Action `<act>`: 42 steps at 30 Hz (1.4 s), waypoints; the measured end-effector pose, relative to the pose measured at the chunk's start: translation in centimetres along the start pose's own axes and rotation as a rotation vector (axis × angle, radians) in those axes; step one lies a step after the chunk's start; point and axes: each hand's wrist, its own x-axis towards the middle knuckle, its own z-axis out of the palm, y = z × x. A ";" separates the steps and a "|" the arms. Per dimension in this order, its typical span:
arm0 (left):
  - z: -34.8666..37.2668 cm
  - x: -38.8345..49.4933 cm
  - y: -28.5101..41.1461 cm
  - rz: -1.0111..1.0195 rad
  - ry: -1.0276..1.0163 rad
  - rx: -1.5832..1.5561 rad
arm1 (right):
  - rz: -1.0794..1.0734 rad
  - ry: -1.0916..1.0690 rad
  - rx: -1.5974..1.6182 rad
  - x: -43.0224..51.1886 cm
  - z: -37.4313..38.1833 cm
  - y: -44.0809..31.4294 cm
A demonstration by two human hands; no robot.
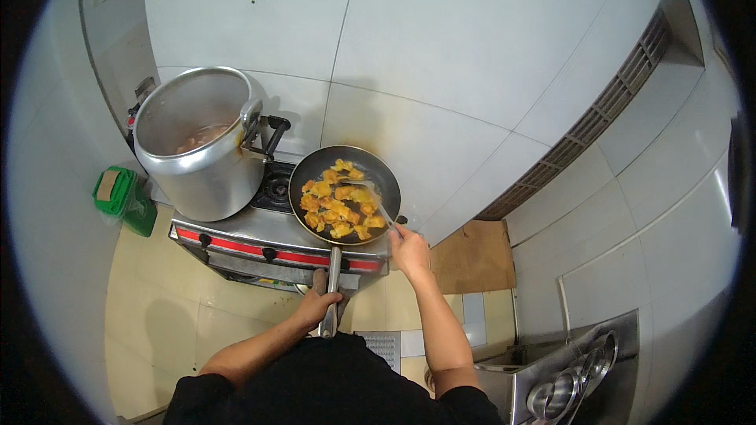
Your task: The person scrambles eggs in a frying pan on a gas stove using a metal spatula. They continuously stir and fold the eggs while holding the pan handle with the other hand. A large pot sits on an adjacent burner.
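Observation:
A dark frying pan (301, 177) sits on the right side of the gas stove, its long metal handle (335, 265) pointing toward me. Around that handle my left hand (319, 306) is closed, with a brown cloth (319, 280) in its grip. Yellow-orange pieces of food (336, 208), possibly fried egg, lie scattered over the pan's base. My right hand (410, 249) grips a spatula (383, 206) at the pan's right side. The spatula's blade is in the pan, touching or just above the food; which one I cannot tell.
A tall aluminium pot (204, 189) with food inside stands on the left of the gas stove (283, 254). Beside the stove is a green bin (139, 212). At right are a brown board (472, 257) and a metal sink (502, 368) near shiny metal bowls (555, 395). A tiled wall (425, 41) rises behind.

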 end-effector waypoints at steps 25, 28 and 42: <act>6.1 3.6 0.9 -0.077 -0.153 -0.136 | -0.242 0.041 -0.439 -1.0 -8.4 -0.7; 5.9 3.8 0.9 -0.113 -0.144 -0.050 | -0.232 0.061 -0.431 -1.0 -8.2 -0.6; 5.8 2.2 2.3 -0.062 -0.072 -0.049 | -0.222 0.016 -0.285 0.8 -7.3 1.2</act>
